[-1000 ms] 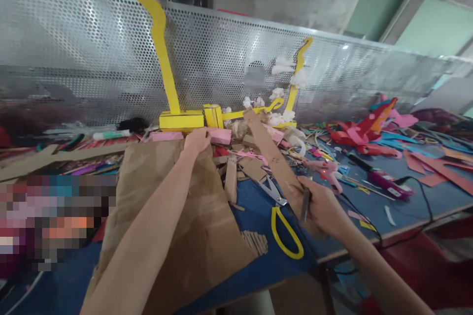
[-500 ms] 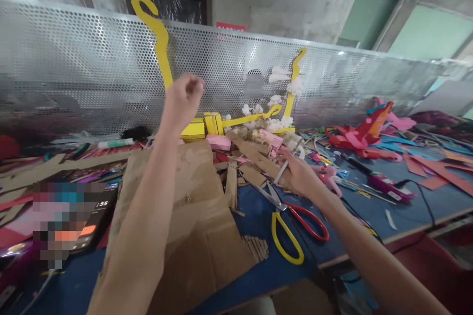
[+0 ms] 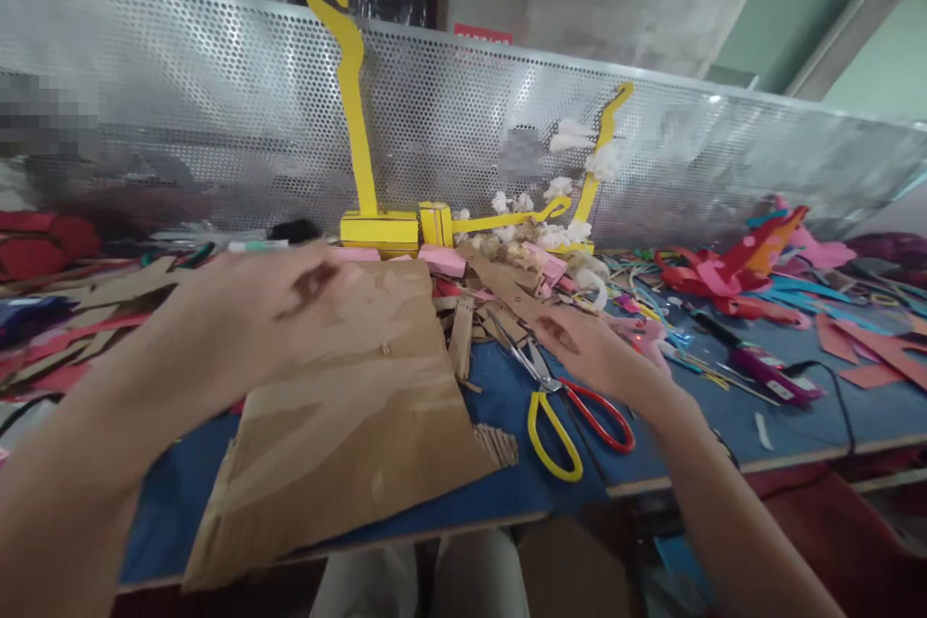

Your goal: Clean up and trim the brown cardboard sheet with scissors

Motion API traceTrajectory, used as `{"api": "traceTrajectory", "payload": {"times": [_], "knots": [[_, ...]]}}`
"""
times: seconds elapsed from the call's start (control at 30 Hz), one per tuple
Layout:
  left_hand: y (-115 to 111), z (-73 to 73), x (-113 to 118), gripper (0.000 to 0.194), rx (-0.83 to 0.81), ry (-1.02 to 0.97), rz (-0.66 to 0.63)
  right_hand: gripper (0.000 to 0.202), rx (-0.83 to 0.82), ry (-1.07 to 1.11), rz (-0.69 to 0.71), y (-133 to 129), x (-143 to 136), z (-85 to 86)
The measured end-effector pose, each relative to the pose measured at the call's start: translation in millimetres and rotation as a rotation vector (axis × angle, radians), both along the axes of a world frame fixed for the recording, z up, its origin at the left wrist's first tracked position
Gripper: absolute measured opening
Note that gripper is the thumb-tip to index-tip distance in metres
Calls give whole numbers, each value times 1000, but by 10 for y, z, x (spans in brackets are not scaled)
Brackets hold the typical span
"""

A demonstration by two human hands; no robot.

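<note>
My left hand [image 3: 294, 299], blurred by motion, hovers over the left part of a brown cardboard sheet [image 3: 362, 435], fingers loosely bent and nothing seen in them. My right hand [image 3: 601, 357] is just above and right of open scissors [image 3: 550, 384] with one yellow and one red handle. Its fingers are loosely curved, with a gap and no held thing visible. Behind the cardboard, a tall yellow hook-shaped strip [image 3: 352, 116] stands upright from a yellow box base [image 3: 379, 232]. Another yellow box piece [image 3: 435, 224] with a hooked strip [image 3: 499, 224] lies beside it.
A perforated metal panel [image 3: 435, 135] runs behind the blue table [image 3: 449, 521]. White fluffy tufts surround another yellow hook [image 3: 606, 130]. Scraps, a red paper figure [image 3: 724, 266], a pink glue gun [image 3: 641, 338] and a purple-black tool [image 3: 768, 372] with a cord lie right.
My left hand has come down and left from in front of the tall yellow hook strip, which now stands fully visible. The pale strip at my right hand no longer shows. The view has shifted.
</note>
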State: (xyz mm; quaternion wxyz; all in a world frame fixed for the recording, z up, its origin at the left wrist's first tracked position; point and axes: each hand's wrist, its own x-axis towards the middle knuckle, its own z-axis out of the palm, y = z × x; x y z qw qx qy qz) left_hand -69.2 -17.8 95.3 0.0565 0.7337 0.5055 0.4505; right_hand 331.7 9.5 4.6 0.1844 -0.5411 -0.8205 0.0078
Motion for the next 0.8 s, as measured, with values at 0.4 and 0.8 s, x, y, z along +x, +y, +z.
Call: {"api": "traceTrajectory", "payload": {"times": [0.4,0.8], "knots": [[-821,-1566,-515,69,-699,-21,491,32,-200,-149,-289,-820,129,-691],[-863,-1449,-417,67,-711,-1121,167,37,-41,-149,-474,-1080,1131,-299]]}}
